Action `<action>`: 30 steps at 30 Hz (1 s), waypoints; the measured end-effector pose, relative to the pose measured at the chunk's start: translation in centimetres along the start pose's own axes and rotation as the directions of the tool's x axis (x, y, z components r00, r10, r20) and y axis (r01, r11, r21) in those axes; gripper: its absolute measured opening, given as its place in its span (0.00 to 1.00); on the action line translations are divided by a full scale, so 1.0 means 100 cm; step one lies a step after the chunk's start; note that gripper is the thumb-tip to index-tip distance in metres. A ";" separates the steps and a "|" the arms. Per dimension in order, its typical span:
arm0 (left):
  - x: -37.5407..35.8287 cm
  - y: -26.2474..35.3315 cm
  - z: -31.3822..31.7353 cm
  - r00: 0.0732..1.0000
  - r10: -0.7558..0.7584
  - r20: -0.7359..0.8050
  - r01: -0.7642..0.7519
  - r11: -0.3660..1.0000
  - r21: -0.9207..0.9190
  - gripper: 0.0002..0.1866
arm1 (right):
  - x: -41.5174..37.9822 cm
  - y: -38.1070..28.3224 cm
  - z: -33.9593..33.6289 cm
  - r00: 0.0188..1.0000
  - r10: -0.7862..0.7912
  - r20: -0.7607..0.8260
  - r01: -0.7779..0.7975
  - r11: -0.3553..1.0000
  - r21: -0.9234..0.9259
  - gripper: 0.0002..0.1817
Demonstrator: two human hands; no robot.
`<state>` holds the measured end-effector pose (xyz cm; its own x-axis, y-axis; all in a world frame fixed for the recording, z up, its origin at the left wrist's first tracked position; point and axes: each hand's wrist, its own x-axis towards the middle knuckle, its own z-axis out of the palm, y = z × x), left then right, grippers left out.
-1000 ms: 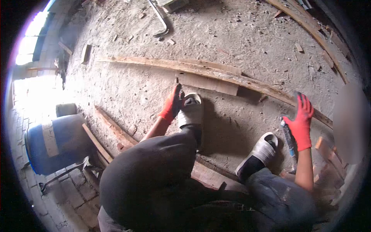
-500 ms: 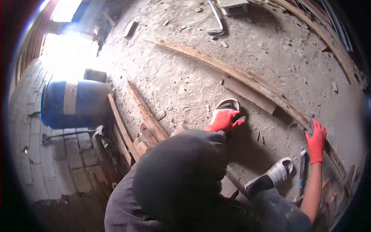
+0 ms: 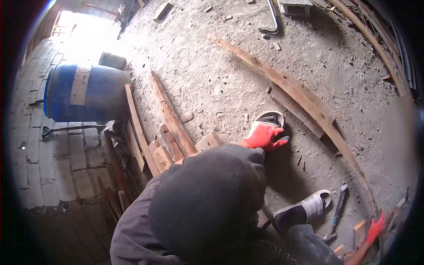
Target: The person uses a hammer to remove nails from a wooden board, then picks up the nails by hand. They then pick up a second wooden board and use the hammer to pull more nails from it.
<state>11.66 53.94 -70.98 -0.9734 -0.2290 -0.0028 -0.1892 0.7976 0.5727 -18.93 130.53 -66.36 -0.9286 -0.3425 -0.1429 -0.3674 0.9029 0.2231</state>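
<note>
My left hand (image 3: 264,136), in a red glove with dark fingertips, hangs over my left white slide shoe (image 3: 273,117). Its thumb stands apart from the fingers and nothing shows in it. At the lower right my right hand (image 3: 375,228), gloved in red too, has its thumb and fingers about the near end of a long wooden plank (image 3: 316,112). The plank runs away to the upper left over a shorter board (image 3: 295,110). A hammer (image 3: 339,207) lies between my right shoe (image 3: 314,206) and the right hand. My dark cap hides part of the ground.
A blue barrel (image 3: 104,95) stands by the block wall (image 3: 66,176) at left. Wood pieces (image 3: 170,115) lie beside me. A crowbar (image 3: 271,22) and a pale block (image 3: 295,8) are at the top. More long timber (image 3: 375,39) lines the right edge.
My right hand has moved down and right to the plank's near end. The plank has shifted slightly toward it. My left hand stays over the shoe, and the view has tilted a little.
</note>
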 end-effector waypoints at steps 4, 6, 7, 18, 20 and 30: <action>0.000 0.000 -0.005 1.000 0.018 -0.010 -0.018 1.000 0.003 0.20 | 0.003 -0.032 -0.004 0.996 0.093 0.002 -0.092 0.992 0.084 0.37; 0.000 -0.001 -0.002 0.999 0.032 -0.009 -0.032 0.999 0.015 0.21 | 0.003 -0.026 0.004 0.997 0.083 -0.008 -0.081 0.986 0.149 0.37; -0.001 -0.002 0.001 1.000 0.020 -0.012 -0.020 1.000 0.017 0.21 | 0.001 -0.022 0.008 0.996 0.084 -0.009 -0.082 0.985 0.150 0.37; 0.004 0.010 -0.012 0.996 -0.044 0.079 0.041 0.998 0.037 0.24 | -0.007 -0.031 0.010 0.994 0.092 -0.051 -0.089 0.994 0.058 0.35; 0.003 0.007 -0.009 0.997 -0.034 0.066 0.031 0.999 0.037 0.24 | -0.004 -0.025 0.017 0.994 0.103 -0.037 -0.101 0.993 0.064 0.36; -0.002 0.001 0.000 0.999 0.009 -0.053 -0.009 1.000 0.011 0.25 | -0.006 -0.031 0.029 0.986 0.148 -0.082 -0.150 0.989 -0.020 0.36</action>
<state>11.80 54.00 -70.90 -0.9669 -0.2508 0.0461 -0.1821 0.8055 0.5640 -17.07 128.72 -69.80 -0.9738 -0.2256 -0.0286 -0.2251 0.9386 0.2613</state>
